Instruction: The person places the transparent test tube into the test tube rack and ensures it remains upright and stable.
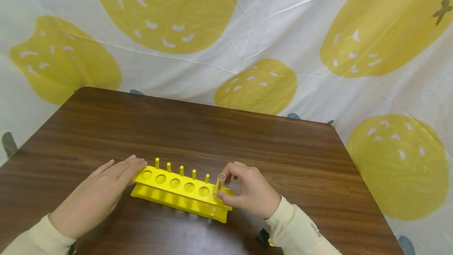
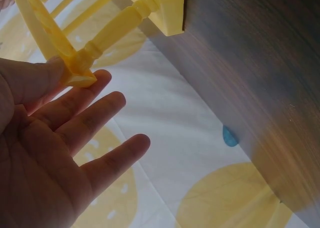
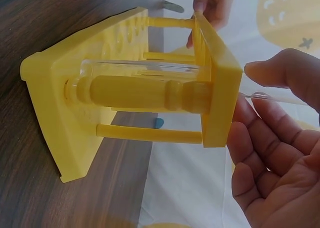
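A yellow test tube rack [image 1: 182,186] stands on the table, with a row of round holes and a row of upright pegs behind them. At its left end my left hand [image 1: 102,192] pinches the top plate between thumb and index finger, the other fingers spread. A clear test tube [image 1: 221,182] stands in the rightmost hole, its upper part above the plate. My right hand [image 1: 253,192] holds that tube near the top, thumb and fingers around it. In the right wrist view the tube's lower part [image 3: 135,67] reaches down close to the rack's base [image 3: 55,113].
The dark wood-grain table [image 1: 198,129] carries the rack near its front. Behind it hangs a white cloth [image 1: 170,68] printed with yellow fruit. A small black object [image 1: 262,238] shows by the right sleeve [image 1: 297,227].
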`<action>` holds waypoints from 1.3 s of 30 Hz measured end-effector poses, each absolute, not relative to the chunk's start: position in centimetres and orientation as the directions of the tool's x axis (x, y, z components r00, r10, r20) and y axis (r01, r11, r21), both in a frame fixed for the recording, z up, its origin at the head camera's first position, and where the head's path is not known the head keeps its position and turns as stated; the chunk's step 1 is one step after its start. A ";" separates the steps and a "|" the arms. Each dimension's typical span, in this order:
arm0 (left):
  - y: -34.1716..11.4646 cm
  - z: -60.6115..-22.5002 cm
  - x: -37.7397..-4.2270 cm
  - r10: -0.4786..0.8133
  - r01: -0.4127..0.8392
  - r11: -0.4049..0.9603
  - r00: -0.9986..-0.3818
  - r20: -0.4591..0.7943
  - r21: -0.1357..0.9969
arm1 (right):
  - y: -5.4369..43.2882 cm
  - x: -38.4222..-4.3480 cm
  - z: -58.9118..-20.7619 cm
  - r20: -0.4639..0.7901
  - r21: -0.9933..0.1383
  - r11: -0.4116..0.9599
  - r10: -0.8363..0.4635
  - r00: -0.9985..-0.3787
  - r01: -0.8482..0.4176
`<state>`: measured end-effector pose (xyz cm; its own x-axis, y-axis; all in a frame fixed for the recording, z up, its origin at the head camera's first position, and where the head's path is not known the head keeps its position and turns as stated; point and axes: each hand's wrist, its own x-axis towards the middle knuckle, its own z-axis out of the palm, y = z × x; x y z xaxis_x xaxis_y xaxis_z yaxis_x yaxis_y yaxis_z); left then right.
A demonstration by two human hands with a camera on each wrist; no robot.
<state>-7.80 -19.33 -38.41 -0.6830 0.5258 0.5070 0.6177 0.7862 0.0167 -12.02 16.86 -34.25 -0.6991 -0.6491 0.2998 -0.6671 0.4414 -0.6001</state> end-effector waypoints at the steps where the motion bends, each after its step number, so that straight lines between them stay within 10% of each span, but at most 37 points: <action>1: -19.3 -38.4 -7.8 0.526 0.618 0.786 -0.684 0.506 0.017 | 16.9 -12.0 -34.2 0.298 -0.597 0.445 -0.650 -0.699 -0.668; 39: -20.2 -38.2 -8.1 0.538 0.648 0.760 -0.662 0.521 0.039 | 22.0 -13.0 -32.9 0.265 -0.632 0.485 -0.599 -0.756 -0.605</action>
